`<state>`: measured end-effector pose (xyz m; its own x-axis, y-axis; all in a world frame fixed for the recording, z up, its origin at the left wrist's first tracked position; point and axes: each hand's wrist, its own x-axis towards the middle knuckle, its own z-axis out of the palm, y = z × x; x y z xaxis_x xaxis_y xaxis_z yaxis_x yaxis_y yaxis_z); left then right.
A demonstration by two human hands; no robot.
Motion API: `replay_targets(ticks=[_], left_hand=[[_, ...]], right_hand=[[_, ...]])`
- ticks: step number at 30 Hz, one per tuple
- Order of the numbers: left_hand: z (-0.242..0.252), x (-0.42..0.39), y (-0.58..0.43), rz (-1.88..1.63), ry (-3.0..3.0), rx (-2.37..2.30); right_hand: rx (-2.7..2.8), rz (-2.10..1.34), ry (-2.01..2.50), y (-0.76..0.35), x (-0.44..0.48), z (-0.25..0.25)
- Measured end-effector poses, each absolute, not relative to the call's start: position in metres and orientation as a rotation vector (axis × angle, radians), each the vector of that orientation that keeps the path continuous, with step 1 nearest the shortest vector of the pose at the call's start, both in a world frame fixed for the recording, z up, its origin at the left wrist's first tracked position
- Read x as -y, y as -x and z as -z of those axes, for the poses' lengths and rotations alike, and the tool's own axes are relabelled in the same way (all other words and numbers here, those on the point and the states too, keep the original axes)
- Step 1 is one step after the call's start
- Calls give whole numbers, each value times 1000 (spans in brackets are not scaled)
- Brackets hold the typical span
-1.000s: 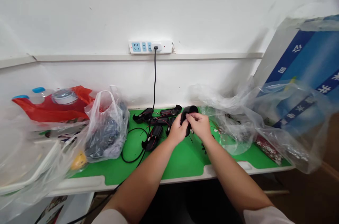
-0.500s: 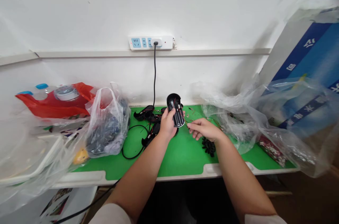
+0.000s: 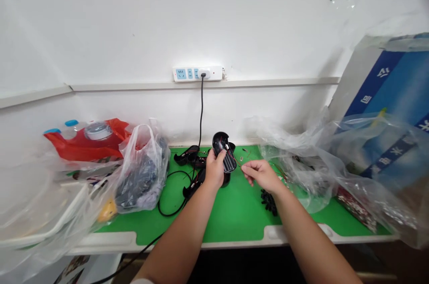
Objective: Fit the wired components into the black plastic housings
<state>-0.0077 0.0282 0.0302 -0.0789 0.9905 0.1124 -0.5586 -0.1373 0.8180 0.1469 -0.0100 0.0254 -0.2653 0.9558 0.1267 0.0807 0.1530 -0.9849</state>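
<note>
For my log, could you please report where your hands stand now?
Left hand gripping black plastic housing, red wires inside. Right hand at thin wire. Clear plastic bag off to right.

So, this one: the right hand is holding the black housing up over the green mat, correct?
Not quite: the head view shows the left hand, not the right, holding the black housing up over the green mat. The right hand is beside it.

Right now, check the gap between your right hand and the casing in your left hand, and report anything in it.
Nothing solid blocks it. Between the right hand and the black plastic casing in the left hand, only a thin wire runs from the casing toward the right fingers.
</note>
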Motion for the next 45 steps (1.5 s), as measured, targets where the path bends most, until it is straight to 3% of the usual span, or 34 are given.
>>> replay_targets(ticks=[5, 9, 12, 15, 20, 25, 45], left_hand=[[-35, -24, 8, -1463, -812, -768], [-40, -22, 11, -1377, -792, -811], [-41, -19, 13, -1275, -829, -813], [-41, -17, 12, -1124, -889, -789], [-38, -11, 5, -978, -917, -760], [-38, -7, 0, -964, -923, -735], [-37, -8, 4, -1058, -911, -783]], right_hand=[[1642, -1099, 1133, -142, 16, -29], [1684, -1236, 1045, -150, 18, -35], [1477, -1312, 1029, -167, 12, -37], [1333, -1139, 1226, -187, 3, -35], [1915, -914, 1482, -209, 6, -34], [2312, -731, 1539, -217, 14, -34], [2448, -298, 1796, -182, 3, -14]])
